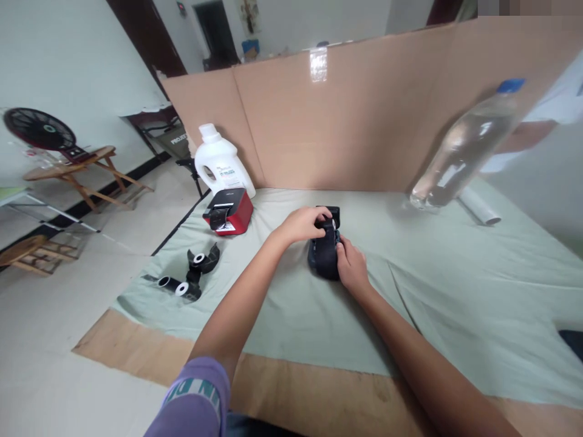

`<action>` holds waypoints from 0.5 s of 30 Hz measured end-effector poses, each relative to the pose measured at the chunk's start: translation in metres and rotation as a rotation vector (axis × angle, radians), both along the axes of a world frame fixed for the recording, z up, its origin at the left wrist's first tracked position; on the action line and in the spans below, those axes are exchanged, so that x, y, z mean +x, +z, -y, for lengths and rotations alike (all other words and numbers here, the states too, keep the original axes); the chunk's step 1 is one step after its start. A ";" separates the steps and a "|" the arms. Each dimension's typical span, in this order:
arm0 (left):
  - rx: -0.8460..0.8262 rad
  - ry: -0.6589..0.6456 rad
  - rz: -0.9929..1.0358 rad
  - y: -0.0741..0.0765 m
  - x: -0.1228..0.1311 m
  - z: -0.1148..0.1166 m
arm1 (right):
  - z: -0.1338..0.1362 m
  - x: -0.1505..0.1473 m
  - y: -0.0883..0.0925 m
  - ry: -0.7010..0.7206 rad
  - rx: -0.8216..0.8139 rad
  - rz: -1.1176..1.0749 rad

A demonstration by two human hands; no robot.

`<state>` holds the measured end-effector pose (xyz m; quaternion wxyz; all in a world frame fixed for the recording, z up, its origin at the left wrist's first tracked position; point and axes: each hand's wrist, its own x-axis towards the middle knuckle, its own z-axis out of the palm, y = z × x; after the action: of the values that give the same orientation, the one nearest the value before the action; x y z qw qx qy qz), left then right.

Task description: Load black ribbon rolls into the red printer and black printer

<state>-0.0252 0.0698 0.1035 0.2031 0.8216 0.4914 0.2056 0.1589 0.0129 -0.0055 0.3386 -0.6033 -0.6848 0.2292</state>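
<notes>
A dark handheld device lies on the green cloth at the middle, its lid raised at the far end. Inside the opening, a black roll with a white core shows. My left hand reaches over the far end, thumb and fingers curved around the roll. My right hand grips the device's right side, the fingers partly hidden behind it. To the left, several black rolls with loose strips lie on the cloth. Behind them sits a red and black printer with a black strip at its front.
A white jug stands behind the printer. A large clear bottle with a blue cap leans near the cardboard wall. A grey tube lies at its right. A person's arm shows beyond.
</notes>
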 end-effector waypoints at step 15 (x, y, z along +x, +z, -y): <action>-0.171 0.979 0.768 -0.061 -0.106 0.241 | -0.003 0.002 -0.005 -0.006 0.036 -0.056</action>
<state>-0.1316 -0.1714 0.0423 0.3123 0.3497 0.7174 0.5152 0.1613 0.0162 -0.0108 0.3689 -0.5924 -0.6774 0.2328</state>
